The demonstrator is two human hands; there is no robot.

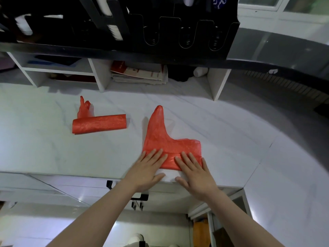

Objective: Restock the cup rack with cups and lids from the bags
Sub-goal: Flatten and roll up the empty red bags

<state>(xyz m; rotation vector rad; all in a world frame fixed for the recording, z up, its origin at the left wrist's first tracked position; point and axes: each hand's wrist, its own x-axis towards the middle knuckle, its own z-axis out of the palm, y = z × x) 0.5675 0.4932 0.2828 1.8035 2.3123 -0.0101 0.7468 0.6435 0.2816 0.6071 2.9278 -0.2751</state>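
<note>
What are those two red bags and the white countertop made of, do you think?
Both the flattened red bag and the rolled red bag look like thin plastic film: crinkled, slightly see-through, glossy. The countertop looks like polished marble or an imitation: white, faint grey veins, soft sheen.

the near edge of the flat red plastic bag [170,145] is hidden under the left hand [149,168] and right hand [194,173] pressing it. far beyond that press, the black slotted cup rack [160,29] is cut off by the top edge, and the white stacks [114,32] in it are too blurred to tell apart as cups or lids.
</note>
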